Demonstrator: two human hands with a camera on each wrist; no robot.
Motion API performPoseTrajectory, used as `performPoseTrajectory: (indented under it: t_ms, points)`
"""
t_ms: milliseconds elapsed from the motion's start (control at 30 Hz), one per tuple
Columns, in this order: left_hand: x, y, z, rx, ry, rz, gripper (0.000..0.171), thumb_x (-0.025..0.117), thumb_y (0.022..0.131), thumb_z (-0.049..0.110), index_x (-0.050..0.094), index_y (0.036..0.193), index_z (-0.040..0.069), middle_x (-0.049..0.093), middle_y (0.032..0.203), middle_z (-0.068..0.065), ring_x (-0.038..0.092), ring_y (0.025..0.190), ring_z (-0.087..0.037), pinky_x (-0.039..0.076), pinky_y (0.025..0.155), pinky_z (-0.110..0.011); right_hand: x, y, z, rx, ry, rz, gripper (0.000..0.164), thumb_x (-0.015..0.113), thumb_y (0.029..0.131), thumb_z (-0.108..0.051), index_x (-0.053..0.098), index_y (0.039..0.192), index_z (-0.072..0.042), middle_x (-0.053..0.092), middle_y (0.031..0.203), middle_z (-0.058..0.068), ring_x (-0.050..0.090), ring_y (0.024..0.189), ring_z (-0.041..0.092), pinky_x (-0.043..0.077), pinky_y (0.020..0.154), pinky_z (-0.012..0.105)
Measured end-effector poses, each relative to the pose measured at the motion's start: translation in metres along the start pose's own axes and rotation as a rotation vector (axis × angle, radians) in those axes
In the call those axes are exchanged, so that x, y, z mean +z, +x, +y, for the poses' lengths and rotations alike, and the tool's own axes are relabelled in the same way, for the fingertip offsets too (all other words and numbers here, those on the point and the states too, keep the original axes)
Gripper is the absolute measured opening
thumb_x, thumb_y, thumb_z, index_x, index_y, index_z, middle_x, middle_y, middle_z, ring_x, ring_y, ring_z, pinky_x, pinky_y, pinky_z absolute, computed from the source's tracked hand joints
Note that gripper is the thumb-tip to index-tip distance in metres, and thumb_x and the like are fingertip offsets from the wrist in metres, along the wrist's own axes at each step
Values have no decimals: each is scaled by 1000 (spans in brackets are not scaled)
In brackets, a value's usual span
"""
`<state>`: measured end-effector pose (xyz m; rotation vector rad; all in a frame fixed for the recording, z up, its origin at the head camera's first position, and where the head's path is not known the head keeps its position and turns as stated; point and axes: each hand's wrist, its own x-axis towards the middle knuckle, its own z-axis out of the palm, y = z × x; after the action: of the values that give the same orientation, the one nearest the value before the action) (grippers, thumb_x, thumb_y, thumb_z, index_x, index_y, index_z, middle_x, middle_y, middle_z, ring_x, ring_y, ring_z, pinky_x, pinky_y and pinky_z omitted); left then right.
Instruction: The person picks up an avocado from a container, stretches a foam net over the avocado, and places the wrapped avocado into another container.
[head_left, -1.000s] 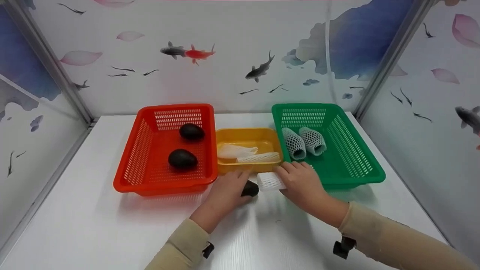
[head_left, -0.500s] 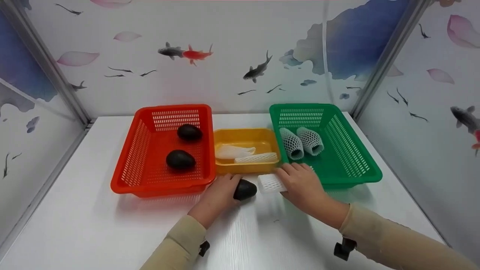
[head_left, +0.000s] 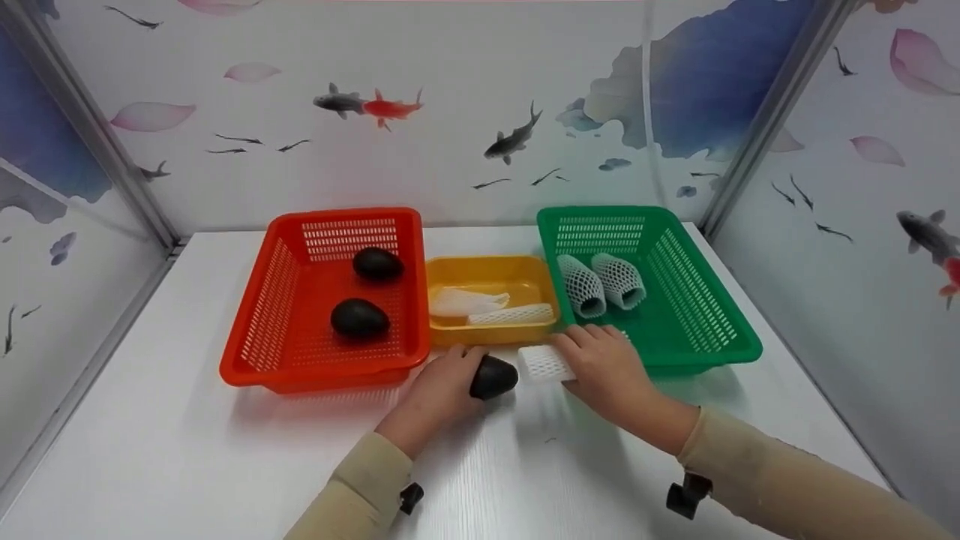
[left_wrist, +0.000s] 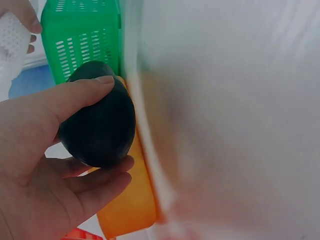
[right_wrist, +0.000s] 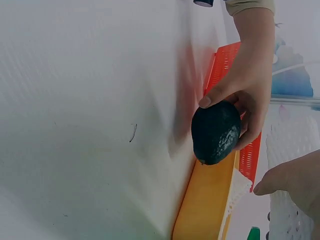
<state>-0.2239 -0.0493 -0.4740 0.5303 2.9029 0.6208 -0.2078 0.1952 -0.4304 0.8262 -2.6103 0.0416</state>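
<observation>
My left hand (head_left: 442, 386) holds a dark avocado (head_left: 494, 377) between thumb and fingers, its narrower end facing right; the left wrist view shows the thumb across the avocado (left_wrist: 100, 125). Just to the right, my right hand (head_left: 606, 367) grips a white foam net sleeve (head_left: 545, 364), whose near end faces the avocado across a small gap. Both hands are in front of the yellow tray (head_left: 442, 336). In the right wrist view the foam sleeve (right_wrist: 285, 220) is partly covered by the right hand (right_wrist: 295, 182).
Two avocados, one behind (head_left: 378, 264) and one in front (head_left: 360, 319), lie in the red basket (head_left: 322, 375). Flattened foam sleeves (head_left: 510, 314) lie in the yellow tray. The green basket (head_left: 705, 356) holds foam-sleeved items (head_left: 619, 280). Printed walls (head_left: 450, 165) enclose the table (head_left: 172, 450).
The left hand has turned and shifted slightly, so more of the avocado shows beyond its fingers. The right hand and its foam sleeve have stayed nearly in place.
</observation>
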Motion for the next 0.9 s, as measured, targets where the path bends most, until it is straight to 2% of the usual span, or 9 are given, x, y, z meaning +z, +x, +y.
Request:
performPoseTrajectory:
  t_ms: [233,400,700,900]
  points:
    - [-10,-5,10,-47,-118,8,72,85,76,28,48,138,23,49,124,-5,51,110,-28,46,95,-52,-3,2,5,11,16,48,53,91,67,-21,60,110,-12,65,104,8,60,93,30,50,83,45]
    - [-17,-12,12,-17,-160,35,73,85,76,28,47,138,21,48,126,-5,50,112,-27,48,95,-50,-6,3,10,38,6,50,51,90,70,-23,61,111,-13,65,104,8,60,94,30,50,82,45]
    - [-30,-22,17,47,-95,117,76,85,76,33,45,139,22,48,131,-5,52,113,-28,49,93,-48,-5,4,11,37,9,51,51,91,69,-23,62,110,-13,65,103,8,59,92,29,50,80,44]
    - [-33,-26,20,74,-94,145,76,84,77,34,45,141,22,48,132,-5,53,112,-27,50,91,-47,-3,5,8,36,-5,32,56,92,66,-23,62,112,-12,65,103,9,58,93,30,50,81,44]
